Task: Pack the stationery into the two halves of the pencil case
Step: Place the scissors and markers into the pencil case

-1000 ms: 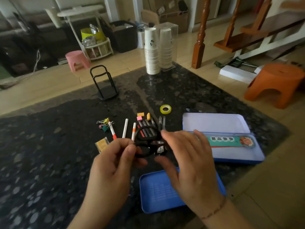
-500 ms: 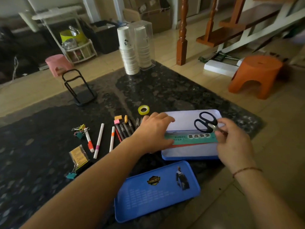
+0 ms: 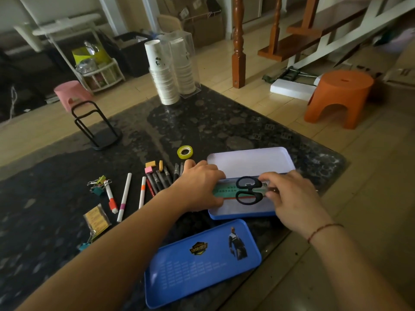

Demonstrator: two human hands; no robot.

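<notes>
An open blue pencil case (image 3: 249,161) with a white inside lies on the dark table; a green ruler (image 3: 225,190) rests in its near half. Black-handled scissors (image 3: 248,190) lie over the ruler, their blades held in my right hand (image 3: 292,198). My left hand (image 3: 199,184) presses on the case's left edge and the ruler's end. A separate blue lid (image 3: 202,259) lies nearer to me. Left of the case lie dark pens (image 3: 160,179), white markers (image 3: 124,197), small erasers (image 3: 151,167), binder clips (image 3: 98,185) and a yellow tape roll (image 3: 184,152).
A yellow packet (image 3: 96,219) lies at the left front. A black wire stand (image 3: 95,126) and stacked paper cups (image 3: 165,75) stand at the table's far side. The table's right edge runs close past the case. An orange stool (image 3: 339,97) stands on the floor.
The scissors went from both hands in front of me to the right and down onto the ruler in the case. My left hand moved to the case's left edge.
</notes>
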